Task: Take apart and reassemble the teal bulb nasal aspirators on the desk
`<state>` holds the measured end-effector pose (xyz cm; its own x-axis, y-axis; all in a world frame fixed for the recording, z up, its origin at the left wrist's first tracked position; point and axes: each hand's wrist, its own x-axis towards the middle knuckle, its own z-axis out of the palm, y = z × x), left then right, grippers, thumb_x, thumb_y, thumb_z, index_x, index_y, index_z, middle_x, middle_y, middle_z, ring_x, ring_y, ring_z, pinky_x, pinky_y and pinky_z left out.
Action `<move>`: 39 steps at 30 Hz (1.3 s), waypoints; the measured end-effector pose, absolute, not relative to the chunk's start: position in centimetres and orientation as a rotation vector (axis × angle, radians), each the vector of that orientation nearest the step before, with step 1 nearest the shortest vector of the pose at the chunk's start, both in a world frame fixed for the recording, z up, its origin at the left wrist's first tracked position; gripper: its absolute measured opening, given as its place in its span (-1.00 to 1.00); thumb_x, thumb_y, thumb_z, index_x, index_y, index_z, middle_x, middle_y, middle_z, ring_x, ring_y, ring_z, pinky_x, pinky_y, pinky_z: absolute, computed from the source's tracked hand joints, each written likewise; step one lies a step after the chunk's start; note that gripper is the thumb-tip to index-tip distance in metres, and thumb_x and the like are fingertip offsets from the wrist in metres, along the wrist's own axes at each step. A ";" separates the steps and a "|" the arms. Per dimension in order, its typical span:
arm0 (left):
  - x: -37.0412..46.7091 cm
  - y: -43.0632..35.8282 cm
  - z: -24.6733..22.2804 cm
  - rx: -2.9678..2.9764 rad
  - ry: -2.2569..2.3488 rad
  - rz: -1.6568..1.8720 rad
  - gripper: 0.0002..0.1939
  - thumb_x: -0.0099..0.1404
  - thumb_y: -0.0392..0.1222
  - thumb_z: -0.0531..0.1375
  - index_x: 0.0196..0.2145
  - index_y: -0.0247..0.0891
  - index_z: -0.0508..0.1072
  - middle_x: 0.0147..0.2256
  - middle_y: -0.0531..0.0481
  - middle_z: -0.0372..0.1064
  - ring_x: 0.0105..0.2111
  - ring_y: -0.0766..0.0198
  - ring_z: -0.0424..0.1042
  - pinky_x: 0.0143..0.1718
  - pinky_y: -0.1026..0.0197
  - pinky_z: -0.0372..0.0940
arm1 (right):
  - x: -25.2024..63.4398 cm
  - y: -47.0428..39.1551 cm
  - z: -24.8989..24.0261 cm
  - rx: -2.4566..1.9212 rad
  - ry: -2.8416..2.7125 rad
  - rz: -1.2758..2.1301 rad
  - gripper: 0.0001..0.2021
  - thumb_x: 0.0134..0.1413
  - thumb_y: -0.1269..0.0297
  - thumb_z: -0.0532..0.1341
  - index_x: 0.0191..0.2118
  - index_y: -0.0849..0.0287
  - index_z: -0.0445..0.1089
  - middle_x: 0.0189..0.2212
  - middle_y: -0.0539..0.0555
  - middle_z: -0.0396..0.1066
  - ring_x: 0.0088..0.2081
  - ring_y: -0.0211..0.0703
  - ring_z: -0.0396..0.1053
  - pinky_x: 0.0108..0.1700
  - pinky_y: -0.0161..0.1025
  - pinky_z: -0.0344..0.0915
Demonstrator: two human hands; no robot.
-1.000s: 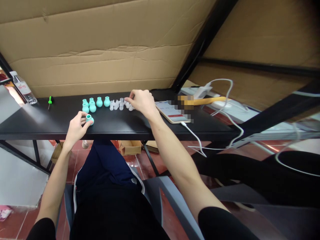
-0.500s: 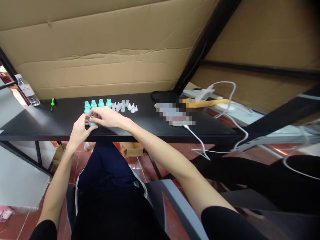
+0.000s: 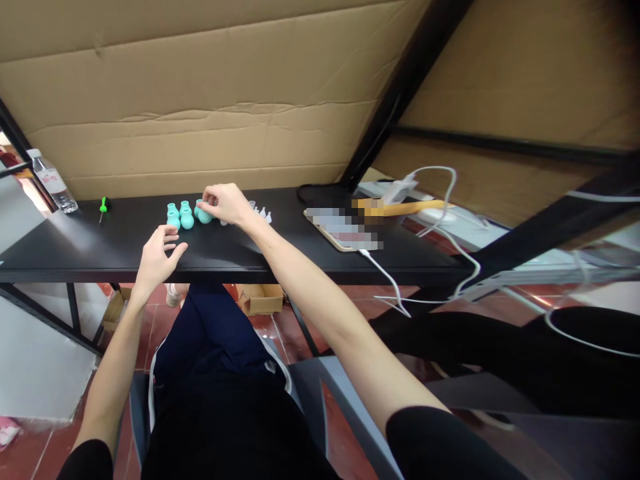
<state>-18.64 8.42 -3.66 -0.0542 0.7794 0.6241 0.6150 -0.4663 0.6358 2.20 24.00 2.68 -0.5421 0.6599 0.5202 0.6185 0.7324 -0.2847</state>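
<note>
Several teal bulb-shaped pieces (image 3: 187, 219) stand grouped on the black table (image 3: 120, 250). My right hand (image 3: 223, 202) is over the right end of the group, its fingers closed on a teal piece (image 3: 205, 213). Near the front edge, my left hand (image 3: 161, 255) is held with thumb and fingers apart and nothing between them, just in front of the leftmost teal pieces. Small clear and white plastic pieces (image 3: 264, 215) lie to the right, partly hidden behind my right hand and wrist.
A water bottle (image 3: 56, 185) and a green-handled tool (image 3: 103, 205) are at the left. A phone (image 3: 340, 228) with a white cable lies at the right, beside a yellow object (image 3: 395, 207) and a white plug. Cardboard (image 3: 210, 100) rises behind the table.
My right hand has moved away from my left, up and to the right, with the teal piece to the back row. My left hand has let go of that piece and opened.
</note>
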 end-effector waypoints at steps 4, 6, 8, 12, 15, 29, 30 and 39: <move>-18.6 8.4 -3.6 2.082 1.537 1.525 -0.70 0.43 -0.05 0.35 0.02 -0.20 0.48 0.02 -0.15 0.56 0.05 0.07 0.68 0.07 0.01 0.66 | 1.7 24.2 2.1 -0.931 -2.426 0.022 -0.75 0.49 0.15 0.25 -0.03 0.18 0.62 -0.07 0.22 0.68 0.00 0.09 0.52 0.05 -0.12 0.29; -18.6 8.4 -3.6 2.106 1.545 1.513 -0.73 0.44 -0.06 0.35 0.01 -0.21 0.49 0.00 -0.14 0.55 0.03 0.08 0.68 0.06 0.03 0.66 | 1.6 24.5 1.9 -0.933 -2.453 0.000 -0.76 0.48 0.16 0.26 -0.02 0.19 0.62 -0.05 0.24 0.67 0.03 0.11 0.50 0.06 -0.11 0.29; -18.6 8.4 -3.7 2.133 1.555 1.502 -0.74 0.44 -0.08 0.34 0.00 -0.21 0.50 0.00 -0.13 0.55 0.02 0.09 0.68 0.06 0.04 0.67 | 1.6 24.9 1.7 -0.938 -2.444 -0.009 -0.75 0.49 0.16 0.26 -0.01 0.19 0.62 -0.04 0.25 0.66 0.04 0.12 0.49 0.07 -0.10 0.28; -18.8 8.5 -3.8 2.192 1.566 1.488 -0.76 0.45 -0.11 0.34 0.02 -0.19 0.50 -0.01 -0.10 0.54 0.02 0.11 0.67 0.03 0.06 0.67 | 1.6 25.8 1.1 -0.912 -2.415 -0.008 -0.77 0.49 0.19 0.26 0.00 0.22 0.61 -0.06 0.26 0.65 0.03 0.14 0.49 0.08 -0.07 0.29; -18.9 8.6 -3.8 2.214 1.569 1.488 -0.76 0.45 -0.12 0.34 0.02 -0.18 0.51 0.00 -0.10 0.55 0.01 0.12 0.67 0.03 0.07 0.67 | 1.5 26.3 0.7 -0.874 -2.397 0.002 -0.78 0.51 0.22 0.24 0.02 0.22 0.60 -0.07 0.25 0.66 0.03 0.14 0.50 0.11 -0.05 0.31; -19.0 8.5 -4.0 2.260 1.576 1.473 -0.81 0.47 -0.15 0.34 0.00 -0.19 0.54 0.01 -0.09 0.55 -0.04 0.15 0.68 0.03 0.07 0.66 | 2.4 28.9 -0.1 -1.028 -2.166 -0.051 -0.65 0.59 0.32 0.05 0.12 0.20 0.59 0.08 0.31 0.64 0.16 0.26 0.48 0.28 0.11 0.36; -19.0 8.5 -4.0 2.260 1.573 1.475 -0.81 0.47 -0.15 0.34 0.00 -0.19 0.54 0.01 -0.09 0.55 -0.04 0.15 0.68 0.03 0.07 0.66 | 2.4 29.0 -0.2 -1.026 -2.181 -0.046 -0.64 0.58 0.34 0.06 0.14 0.21 0.60 0.08 0.31 0.66 0.17 0.26 0.50 0.28 0.11 0.37; -19.0 8.6 -4.2 2.261 1.566 1.483 -0.83 0.47 -0.16 0.34 -0.02 -0.19 0.54 0.00 -0.09 0.54 -0.05 0.16 0.68 0.02 0.08 0.66 | 2.6 29.4 -0.3 -1.019 -2.244 0.047 -0.72 0.36 0.40 0.26 0.05 0.17 0.68 0.02 0.24 0.72 0.08 0.21 0.61 0.23 0.06 0.42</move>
<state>-18.97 8.60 -4.16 0.0473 0.7332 0.6783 0.7175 -0.4974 0.4877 2.57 29.37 -0.25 -0.4756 0.6814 0.5563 0.6577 0.6954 -0.2896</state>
